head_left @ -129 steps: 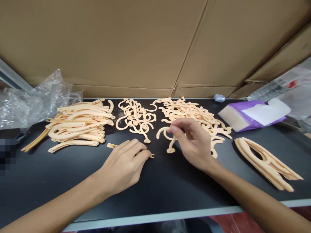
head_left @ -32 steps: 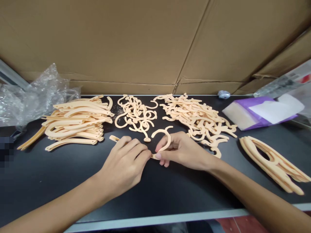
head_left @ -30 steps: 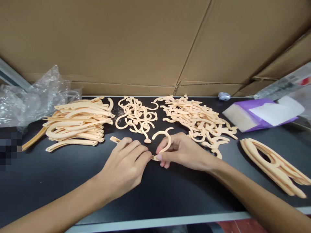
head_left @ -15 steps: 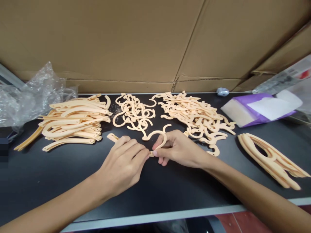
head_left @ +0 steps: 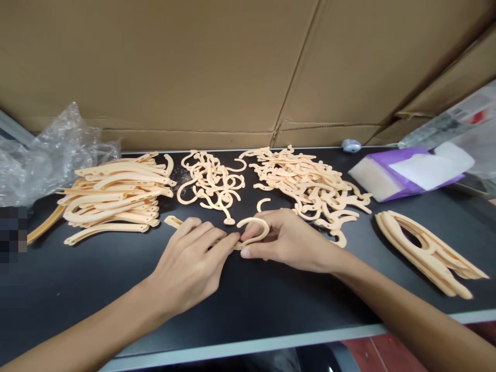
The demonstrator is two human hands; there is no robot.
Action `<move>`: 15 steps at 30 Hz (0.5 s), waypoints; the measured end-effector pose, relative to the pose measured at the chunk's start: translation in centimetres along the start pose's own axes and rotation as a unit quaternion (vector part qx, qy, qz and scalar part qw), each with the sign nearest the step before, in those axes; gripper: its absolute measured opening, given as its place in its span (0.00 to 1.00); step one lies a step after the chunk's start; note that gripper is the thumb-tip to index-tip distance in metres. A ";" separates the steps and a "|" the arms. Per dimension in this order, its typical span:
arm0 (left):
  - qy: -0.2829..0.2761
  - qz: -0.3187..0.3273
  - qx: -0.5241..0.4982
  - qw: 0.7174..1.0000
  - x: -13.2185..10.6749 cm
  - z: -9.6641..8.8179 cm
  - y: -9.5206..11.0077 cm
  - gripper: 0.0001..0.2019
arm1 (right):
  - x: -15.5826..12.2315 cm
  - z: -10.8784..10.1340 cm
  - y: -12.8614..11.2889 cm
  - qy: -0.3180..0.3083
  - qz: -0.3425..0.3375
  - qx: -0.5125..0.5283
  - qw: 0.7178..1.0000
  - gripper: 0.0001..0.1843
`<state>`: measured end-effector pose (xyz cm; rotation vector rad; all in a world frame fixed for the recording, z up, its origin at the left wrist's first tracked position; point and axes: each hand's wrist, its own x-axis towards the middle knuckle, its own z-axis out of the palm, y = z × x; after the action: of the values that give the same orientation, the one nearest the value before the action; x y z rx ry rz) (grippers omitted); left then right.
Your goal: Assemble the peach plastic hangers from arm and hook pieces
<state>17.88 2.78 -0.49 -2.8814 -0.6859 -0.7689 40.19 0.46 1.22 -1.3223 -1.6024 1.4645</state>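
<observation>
My left hand (head_left: 194, 263) is closed around a cream plastic hanger arm (head_left: 172, 221), whose far left end pokes out beyond the knuckles. Between the fingers and thumb of my right hand (head_left: 290, 240) is a cream hanger hook (head_left: 260, 223), its curve facing up. The hook's base meets the arm's right end where my fingertips come together; they hide how the two fit. Just beyond my hands lie a pile of loose hooks (head_left: 211, 178) and, to its right, a heap of short curved pieces (head_left: 310, 186).
At the left is a stack of long hanger arms (head_left: 116, 191), with crumpled clear plastic wrap (head_left: 58, 155) behind it. Nested hanger pieces (head_left: 426, 253) lie at the right, below a purple tissue pack (head_left: 411, 173). Cardboard (head_left: 174, 67) walls the back of the black table (head_left: 271, 310).
The hook in my right hand has tipped lower and sits closer against the arm's end. My right thumb has shifted under the joint. The view has moved slightly.
</observation>
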 end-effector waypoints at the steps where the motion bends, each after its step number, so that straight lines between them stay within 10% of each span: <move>1: 0.000 -0.002 0.006 1.000 0.0 0.0 -0.1 0.13 | 0.0 -0.3 -0.1 0.008 -0.007 0.001 1.000 0.13; 6: 0.026 -0.014 0.033 0.999 0.1 -0.2 -0.6 0.15 | -0.1 -2.0 -1.2 0.171 -0.089 -0.029 0.981 0.13; 10: 0.054 -0.038 0.050 0.997 0.1 -0.6 -0.9 0.17 | 0.0 -3.6 -1.1 0.359 -0.123 -0.177 0.908 0.11; 15: 0.053 -0.049 0.043 0.996 -0.1 -0.7 -1.1 0.17 | 0.1 -5.2 -0.3 0.377 -0.136 -0.353 0.846 0.08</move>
<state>16.99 3.62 0.04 -2.7244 -0.8318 -0.8735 44.77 2.49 2.64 -1.6634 -1.6886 0.0654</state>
